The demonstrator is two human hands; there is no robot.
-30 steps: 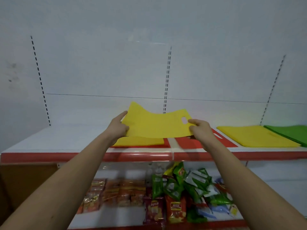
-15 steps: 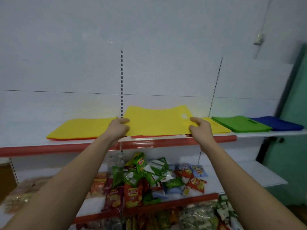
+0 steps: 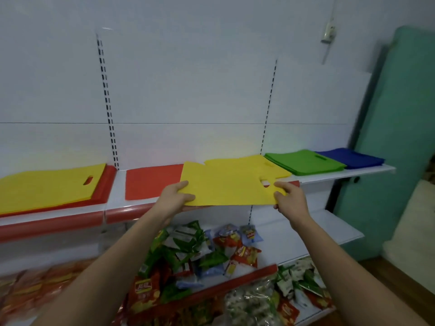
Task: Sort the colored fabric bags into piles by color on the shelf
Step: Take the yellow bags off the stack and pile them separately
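Head view, white shelf [image 3: 367, 171], bag piles, green door [image 3: 397, 137], white wall [image 3: 188, 78]

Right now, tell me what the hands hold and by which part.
Both hold one yellow bag: the left hand pinches its near left corner, the right hand its near right corner, beside the handle cut-out.

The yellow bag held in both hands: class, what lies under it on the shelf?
Under the held yellow bag, a red bag shows at its left and a yellow pile behind its right. How far either reaches beneath is covered.
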